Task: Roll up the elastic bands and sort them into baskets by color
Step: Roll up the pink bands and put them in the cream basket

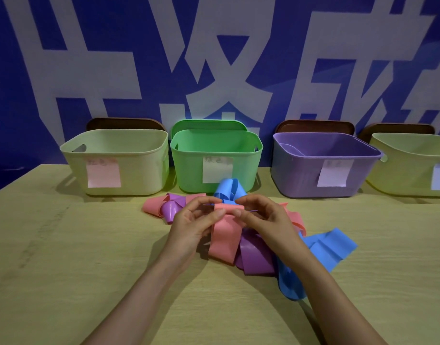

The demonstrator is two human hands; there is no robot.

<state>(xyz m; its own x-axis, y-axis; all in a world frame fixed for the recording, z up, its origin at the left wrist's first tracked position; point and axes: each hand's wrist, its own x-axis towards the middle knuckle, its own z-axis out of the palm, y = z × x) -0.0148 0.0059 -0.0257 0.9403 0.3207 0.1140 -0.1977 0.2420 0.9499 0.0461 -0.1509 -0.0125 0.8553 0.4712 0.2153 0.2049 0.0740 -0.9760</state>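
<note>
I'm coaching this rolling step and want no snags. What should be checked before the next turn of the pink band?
1. Grip: the left hand and the right hand both pinch the top edge of the pink band: ok.
2. Roll started: the top edge looks folded over between the hands: ok.
3. Tail free: its lower end lies against the purple band; tangled or not: cannot tell.
4. Destination: the left cream basket bears a pink note, but the writing is unreadable: cannot tell.
5. Basket open: its top is uncovered: ok.
</note>
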